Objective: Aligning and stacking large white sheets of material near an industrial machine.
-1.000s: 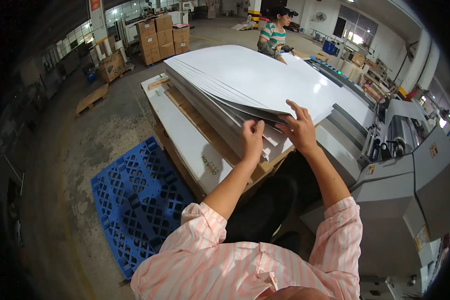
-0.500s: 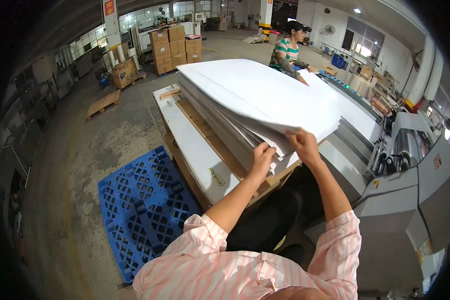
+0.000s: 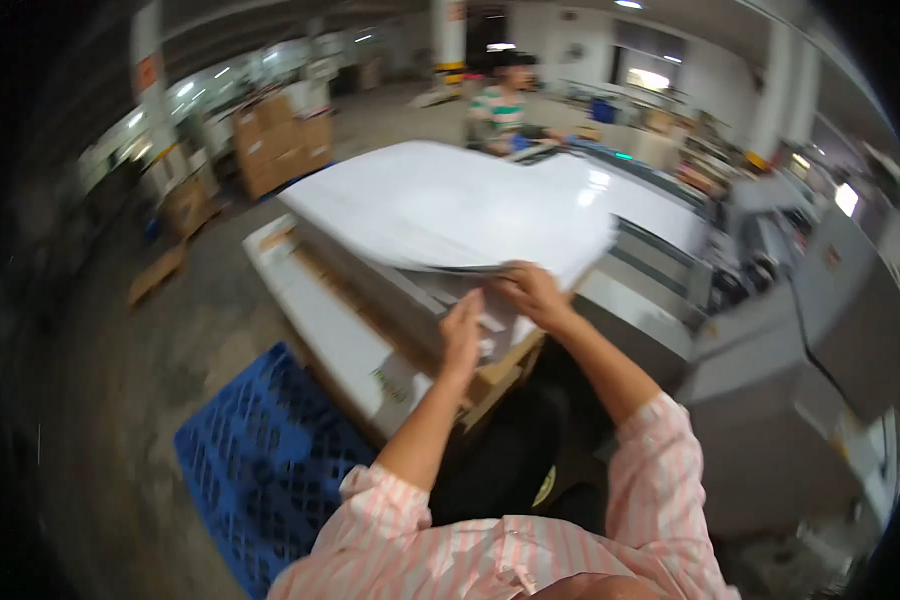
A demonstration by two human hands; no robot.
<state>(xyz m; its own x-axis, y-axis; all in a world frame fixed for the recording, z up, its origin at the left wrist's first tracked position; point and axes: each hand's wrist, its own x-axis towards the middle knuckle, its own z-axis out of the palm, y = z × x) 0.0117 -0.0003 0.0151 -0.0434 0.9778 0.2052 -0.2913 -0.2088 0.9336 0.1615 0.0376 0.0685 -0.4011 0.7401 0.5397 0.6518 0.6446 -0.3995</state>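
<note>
A tall stack of large white sheets (image 3: pixel 410 205) lies in front of me, its upper sheets lifted and bowed at the near corner. My right hand (image 3: pixel 532 292) is closed on the raised near edge of these sheets. Just left of it, my left hand (image 3: pixel 460 338) is held upright beside the stack's near corner, fingers stretched out and slightly smeared by motion. Between the hands, the edges of lower sheets show in the gap. Whether the left fingertips touch the paper I cannot tell.
A blue plastic pallet (image 3: pixel 270 465) lies on the floor at the left. Grey machinery (image 3: pixel 740 420) stands close on my right. Beyond the stack a co-worker (image 3: pixel 500 110) stands by the machine's far side. Cardboard boxes (image 3: pixel 275 150) are piled at the back left.
The view has shifted, so the scene sits further left. My left hand has let go of the sheet edge and its fingers have straightened. My right hand still grips the lifted sheets.
</note>
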